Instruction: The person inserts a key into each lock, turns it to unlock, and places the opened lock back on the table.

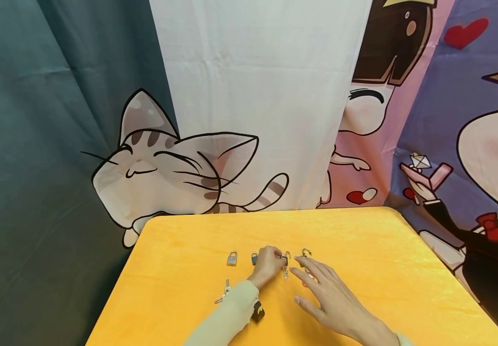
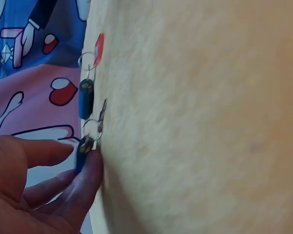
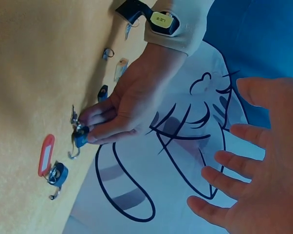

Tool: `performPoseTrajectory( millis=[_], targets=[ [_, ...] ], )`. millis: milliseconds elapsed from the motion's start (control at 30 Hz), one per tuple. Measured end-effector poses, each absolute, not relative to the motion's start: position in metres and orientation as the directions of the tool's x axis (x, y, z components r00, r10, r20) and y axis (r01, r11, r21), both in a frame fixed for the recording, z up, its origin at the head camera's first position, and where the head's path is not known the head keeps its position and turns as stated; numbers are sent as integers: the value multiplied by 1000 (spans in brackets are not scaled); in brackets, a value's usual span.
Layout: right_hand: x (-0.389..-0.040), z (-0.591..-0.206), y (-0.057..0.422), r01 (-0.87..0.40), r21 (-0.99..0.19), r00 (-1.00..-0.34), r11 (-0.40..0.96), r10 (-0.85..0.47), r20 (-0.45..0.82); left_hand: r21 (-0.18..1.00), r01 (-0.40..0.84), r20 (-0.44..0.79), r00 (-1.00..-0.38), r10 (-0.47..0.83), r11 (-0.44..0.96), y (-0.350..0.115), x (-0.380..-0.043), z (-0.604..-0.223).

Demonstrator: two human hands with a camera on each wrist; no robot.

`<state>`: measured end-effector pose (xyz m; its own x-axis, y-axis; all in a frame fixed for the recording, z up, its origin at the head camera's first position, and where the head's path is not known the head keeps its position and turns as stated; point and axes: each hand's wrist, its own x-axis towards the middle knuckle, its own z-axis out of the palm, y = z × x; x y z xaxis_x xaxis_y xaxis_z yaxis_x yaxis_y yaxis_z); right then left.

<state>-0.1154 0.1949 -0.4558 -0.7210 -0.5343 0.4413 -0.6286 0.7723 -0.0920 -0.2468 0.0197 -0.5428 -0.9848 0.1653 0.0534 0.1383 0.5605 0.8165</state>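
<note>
Currently, left hand (image 1: 267,264) is pinching a small blue padlock (image 1: 284,260) between its fingertips. Using that pinched padlock as landmark, sides as in the head view: it's on the yellow bench (image 1: 180,240), shackle swung open at its far end, key ring (image 3: 74,116) at its near end. Right hand (image 1: 333,298) is spread, fingers apart, holding nothing, to the right and nearer the person than the landmark. Also right of the landmark: second padlock (image 3: 59,174), blue, shackle open too, with a red tag (image 3: 46,155) on its ring. Just left of it, partly behind the left hand: another blue padlock (image 1: 255,258). Further left, beyond that one: silver padlock (image 1: 231,259). Loose keys (image 1: 225,291) lie left of the landmark, closer to the person. Cat-print curtain (image 1: 231,86) stands behind it, past the bench edge.
</note>
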Motion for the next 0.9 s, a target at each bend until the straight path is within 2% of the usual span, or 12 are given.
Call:
performPoseTrajectory(
  millis=[267,900],
  targets=[
    [-119,-451,197,-638,-89,-708,765,-536,460,806,127,39,-986,162,578,10,-246,-529],
    [-127,-426,187,-668,-102,-672,737,-539,507,584,372,237,-928,287,722,-20,-218,-478]
  ],
)
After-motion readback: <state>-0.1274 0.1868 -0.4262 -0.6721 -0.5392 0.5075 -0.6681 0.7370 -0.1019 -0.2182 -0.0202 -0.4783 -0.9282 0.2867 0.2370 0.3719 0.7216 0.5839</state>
